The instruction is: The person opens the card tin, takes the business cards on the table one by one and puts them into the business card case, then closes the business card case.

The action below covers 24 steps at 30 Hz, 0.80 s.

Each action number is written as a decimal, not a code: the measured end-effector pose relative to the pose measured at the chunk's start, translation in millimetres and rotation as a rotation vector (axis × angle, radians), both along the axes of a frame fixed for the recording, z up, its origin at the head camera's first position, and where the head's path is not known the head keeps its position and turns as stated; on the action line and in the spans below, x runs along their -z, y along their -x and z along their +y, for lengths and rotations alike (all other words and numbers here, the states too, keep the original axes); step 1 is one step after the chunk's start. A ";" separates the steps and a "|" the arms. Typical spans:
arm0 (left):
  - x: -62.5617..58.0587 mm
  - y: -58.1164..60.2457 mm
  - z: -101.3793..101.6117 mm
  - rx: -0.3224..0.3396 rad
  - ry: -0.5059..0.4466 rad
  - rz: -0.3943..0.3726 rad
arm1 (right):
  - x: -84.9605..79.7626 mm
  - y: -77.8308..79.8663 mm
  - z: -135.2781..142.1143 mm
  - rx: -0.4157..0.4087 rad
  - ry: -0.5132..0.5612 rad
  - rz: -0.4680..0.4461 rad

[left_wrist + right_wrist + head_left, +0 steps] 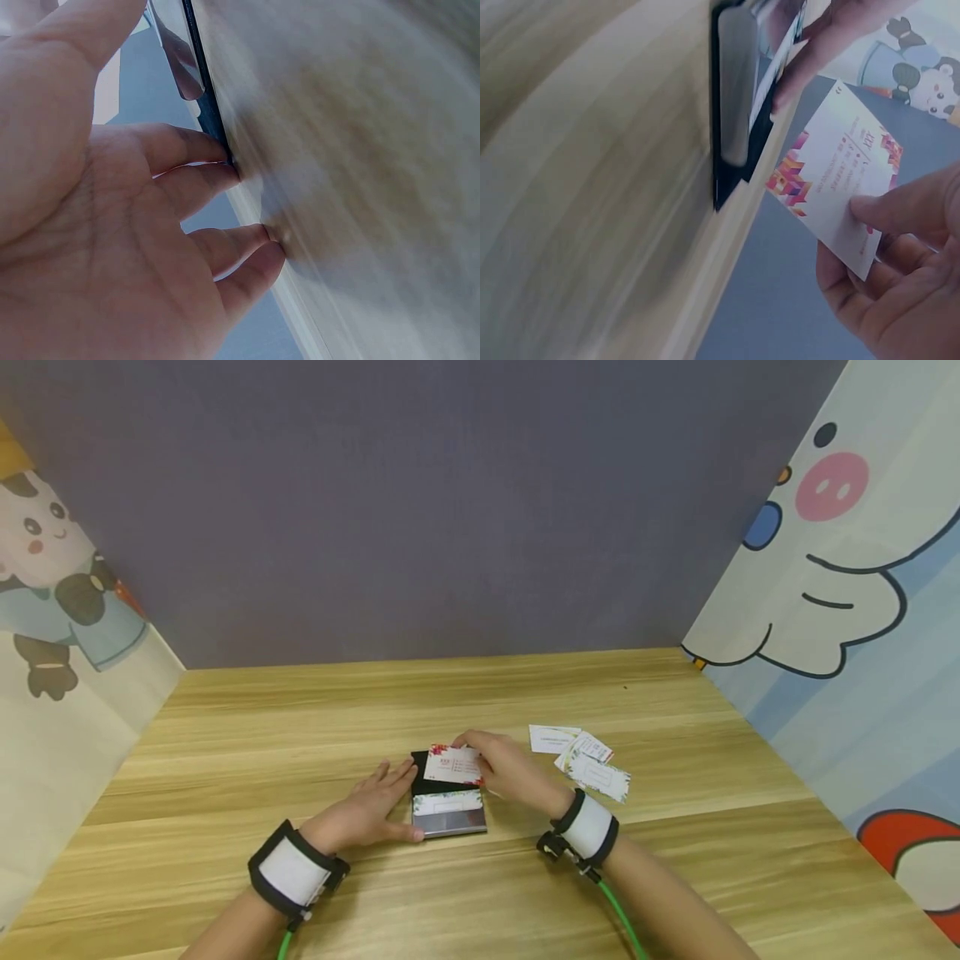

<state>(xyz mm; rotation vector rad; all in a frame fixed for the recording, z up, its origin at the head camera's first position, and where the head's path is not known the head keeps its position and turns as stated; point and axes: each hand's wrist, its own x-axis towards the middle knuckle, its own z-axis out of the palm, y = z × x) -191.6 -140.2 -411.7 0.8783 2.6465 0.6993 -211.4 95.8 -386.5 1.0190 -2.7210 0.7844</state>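
A business card (452,764) with red floral corners is pinched between the thumb and fingers of my right hand (517,772). In the right wrist view this card (832,180) is tilted and raised off the table. Below it lies a card holder (450,824), its black lid open and its lower part shiny metal. Another card (447,802) with a leafy print sits partly inside the metal pocket. My left hand (371,810) rests along the holder's left side, fingers extended at the black lid and thumb by the lower corner.
Several loose business cards (592,768) lie overlapping to the right of my right hand. The wooden table (300,710) meets a grey panel (427,527) at the back. Cartoon-printed walls flank both sides. Green cables (622,918) trail from the wrist straps.
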 end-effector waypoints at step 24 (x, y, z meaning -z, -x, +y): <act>0.7 1.0 -0.2 -0.005 0.004 -0.006 | 12.9 -0.9 -15.7 -0.062 -0.030 -0.065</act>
